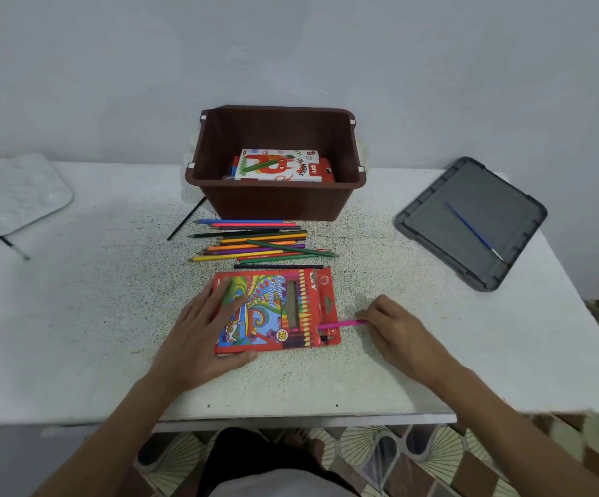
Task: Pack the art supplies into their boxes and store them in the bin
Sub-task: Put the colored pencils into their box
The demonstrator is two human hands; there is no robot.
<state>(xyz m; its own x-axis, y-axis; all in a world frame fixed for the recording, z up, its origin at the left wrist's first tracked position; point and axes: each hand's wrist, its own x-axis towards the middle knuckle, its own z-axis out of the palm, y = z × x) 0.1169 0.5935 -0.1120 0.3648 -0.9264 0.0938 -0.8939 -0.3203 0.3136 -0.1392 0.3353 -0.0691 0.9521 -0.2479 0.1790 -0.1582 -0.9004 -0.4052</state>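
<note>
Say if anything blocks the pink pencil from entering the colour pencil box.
Nothing visible does. The pink pencil, pinched by the right hand, pokes into the open right end of the colour pencil box; the left hand steadies it.

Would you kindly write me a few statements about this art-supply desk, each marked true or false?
1. The oil pastels box lies inside the brown bin. True.
2. The grey lid sits closed on the bin. False: it lies on the table to the right, with a blue paintbrush on it.
3. The right hand holds a pink pencil at the open end of the colour pencil box. True.
4. All loose pencils are packed already. False: a pile lies between bin and pencil box.
5. The left hand hovers above the table. False: it rests on the pencil box.
</note>
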